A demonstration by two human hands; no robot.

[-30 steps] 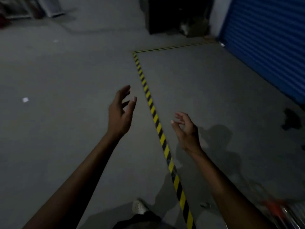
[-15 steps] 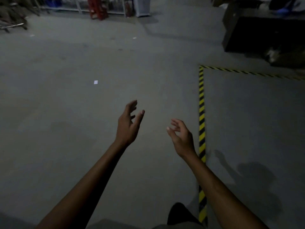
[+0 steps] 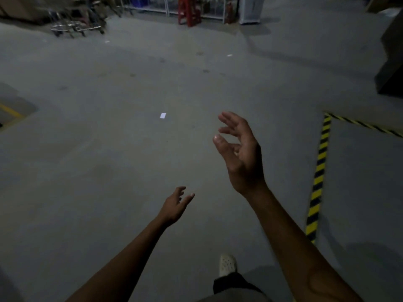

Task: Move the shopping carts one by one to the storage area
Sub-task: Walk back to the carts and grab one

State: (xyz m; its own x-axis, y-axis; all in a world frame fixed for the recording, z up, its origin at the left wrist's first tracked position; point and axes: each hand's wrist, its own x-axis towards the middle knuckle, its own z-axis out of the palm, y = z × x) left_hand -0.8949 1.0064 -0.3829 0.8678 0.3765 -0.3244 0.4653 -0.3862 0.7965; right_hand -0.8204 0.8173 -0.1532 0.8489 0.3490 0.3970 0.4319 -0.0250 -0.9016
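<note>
Several metal shopping carts (image 3: 76, 25) stand blurred at the far left across the grey floor. My left hand (image 3: 175, 205) hangs low in front of me, fingers loosely spread and holding nothing. My right hand (image 3: 241, 153) is raised higher, fingers relaxed and apart, also holding nothing. Black-and-yellow hazard tape (image 3: 318, 177) marks the corner of a floor zone at my right. Both hands are far from the carts.
A red stool (image 3: 188, 10) and shelving (image 3: 152, 5) line the far wall, with a white unit (image 3: 250, 9) beside them. A dark box (image 3: 392, 62) stands at the right edge. A white scrap (image 3: 163, 115) lies on the floor. My white shoe (image 3: 227, 263) steps forward.
The view has swung left, away from the taped zone and blue shutter, bringing the carts and far wall into sight. My left hand dropped lower; my right hand rose.
</note>
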